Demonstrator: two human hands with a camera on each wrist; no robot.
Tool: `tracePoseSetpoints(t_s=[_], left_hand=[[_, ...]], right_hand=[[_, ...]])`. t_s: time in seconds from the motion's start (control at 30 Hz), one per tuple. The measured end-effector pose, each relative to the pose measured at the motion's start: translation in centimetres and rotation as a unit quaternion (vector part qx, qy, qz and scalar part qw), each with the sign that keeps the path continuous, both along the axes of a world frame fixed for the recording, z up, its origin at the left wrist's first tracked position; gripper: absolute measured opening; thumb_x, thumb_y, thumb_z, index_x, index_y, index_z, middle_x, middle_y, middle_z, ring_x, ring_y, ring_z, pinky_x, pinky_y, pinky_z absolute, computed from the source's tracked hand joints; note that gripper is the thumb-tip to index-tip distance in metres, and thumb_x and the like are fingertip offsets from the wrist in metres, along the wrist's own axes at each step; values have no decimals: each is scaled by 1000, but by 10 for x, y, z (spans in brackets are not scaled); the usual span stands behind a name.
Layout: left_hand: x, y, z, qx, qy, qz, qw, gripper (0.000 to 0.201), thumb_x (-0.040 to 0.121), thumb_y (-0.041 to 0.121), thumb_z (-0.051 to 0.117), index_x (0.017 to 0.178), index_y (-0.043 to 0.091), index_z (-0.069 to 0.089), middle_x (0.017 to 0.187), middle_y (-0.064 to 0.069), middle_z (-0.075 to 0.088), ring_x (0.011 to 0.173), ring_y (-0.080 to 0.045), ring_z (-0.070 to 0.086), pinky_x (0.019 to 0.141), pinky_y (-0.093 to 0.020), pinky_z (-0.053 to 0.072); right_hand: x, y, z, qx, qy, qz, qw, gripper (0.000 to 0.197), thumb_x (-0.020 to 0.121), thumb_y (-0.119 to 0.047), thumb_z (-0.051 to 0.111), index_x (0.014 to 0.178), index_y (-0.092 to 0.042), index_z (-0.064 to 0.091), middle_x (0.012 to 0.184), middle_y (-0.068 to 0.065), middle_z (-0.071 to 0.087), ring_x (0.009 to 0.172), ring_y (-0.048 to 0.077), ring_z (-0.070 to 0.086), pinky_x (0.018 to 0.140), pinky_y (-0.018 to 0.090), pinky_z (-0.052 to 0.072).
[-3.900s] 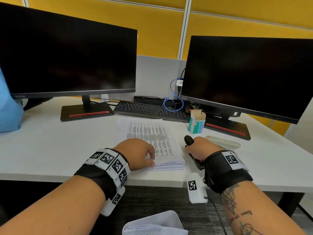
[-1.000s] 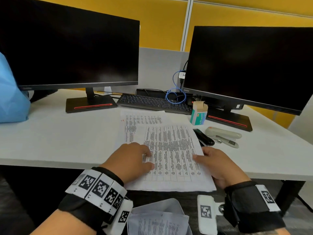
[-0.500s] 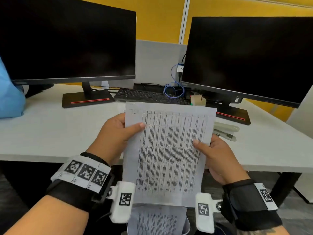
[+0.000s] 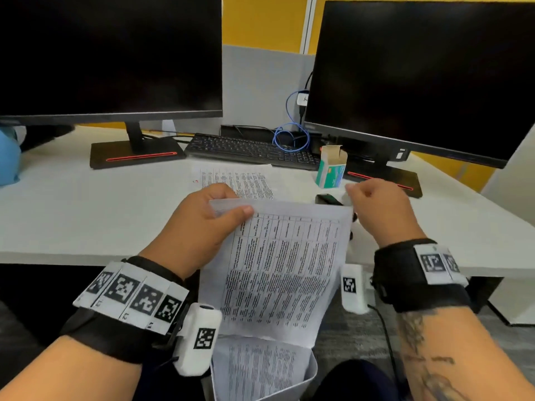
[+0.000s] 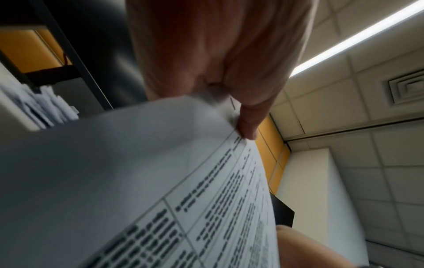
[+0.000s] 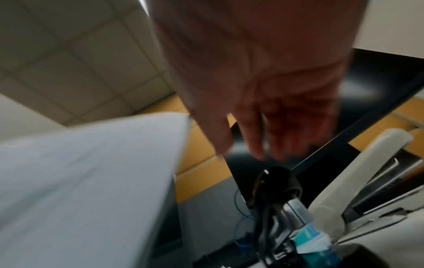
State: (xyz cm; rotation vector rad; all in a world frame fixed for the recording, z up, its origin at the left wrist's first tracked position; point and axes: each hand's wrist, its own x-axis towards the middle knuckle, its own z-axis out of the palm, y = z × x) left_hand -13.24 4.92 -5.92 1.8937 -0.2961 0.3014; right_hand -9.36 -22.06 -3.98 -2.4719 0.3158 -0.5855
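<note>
The white table [image 4: 86,221] sits in front of you. Your left hand [image 4: 199,227] pinches the printed paper [image 4: 283,270] at its 11 o'clock corner, thumb on top, holding it up over the table's near edge. Your right hand [image 4: 382,209], at the paper's 1 o'clock, hangs loose and empty just above the black stapler [image 4: 328,199].

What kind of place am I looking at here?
Probably an office cubicle: a left monitor and a right monitor, both dark, stand with a keyboard on a white desk, with yellow partition panels behind. The left hand holds a printed sheet.
</note>
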Motion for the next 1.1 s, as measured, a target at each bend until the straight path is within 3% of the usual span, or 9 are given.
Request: tracePoseSetpoints(t_s=[0.13,0.23,0.3,0.47,0.57,0.67,0.77,0.9,1.1], left_hand=[[-3,-2,-1,35,23,-10,999,15,91,15,64,78,13,58,74,-6,66,58,-3,60,51,-11,44],[-1,2,-2,39,34,-21,998,11,91,15,64,81,13,61,82,-11,70,70,-15,68,58,-21,51],[-1,5,-1,29,34,-23,999,10,90,17,66,83,10,64,84,-11,72,76,-22,70,67,-32,56],[0,8,1,34,4,6,999,7,90,19,66,85,16,70,79,1,73,71,-6,68,60,-13,51],[-1,6,4,63,-6,1,998,8,93,18,62,88,19,68,78,5,72,71,1,65,56,-7,45],[-5,-3,3,92,-24,10,995,10,90,20,65,83,14,64,75,1,69,66,-3,62,53,-12,44],[-11,-18,0,101,-30,2,994,17,89,23,66,78,12,59,73,-6,66,64,-11,59,57,-22,44],[-20,-33,0,108,-24,-32,993,16,94,22,59,79,20,56,73,0,66,71,-16,62,65,-35,49],[-30,-41,7,30,-25,-43,998,13,88,19,67,82,26,58,74,4,68,68,-12,65,69,-37,56]], right_hand=[[42,-8,-9,-138,245,12,960,47,88,-49,62,112,-10,60,90,4,57,76,19,54,71,29,41],[56,-4,-13,-126,272,1,954,37,88,-39,63,113,-12,59,82,3,61,70,17,58,63,26,43],[56,-2,-12,-116,276,-9,954,35,91,-38,58,113,-11,60,90,6,64,82,22,61,72,31,48],[41,-10,-5,139,88,13,986,36,88,-36,58,114,-11,57,97,11,65,89,28,66,85,47,57],[8,-1,4,361,-57,131,921,39,90,-29,63,127,-24,51,117,8,63,105,23,61,87,43,55],[-23,21,8,489,-58,223,842,33,89,-29,67,120,-23,58,127,12,61,113,25,55,84,37,48],[-38,52,5,503,-96,215,832,21,87,-39,68,103,-27,62,113,8,66,100,18,58,80,33,48],[-51,80,0,430,-170,201,864,21,89,-45,63,80,-30,53,61,-20,53,65,4,52,68,29,41],[-61,86,3,377,-176,194,889,41,88,-54,58,57,-31,45,51,-19,43,55,3,43,64,29,38]])
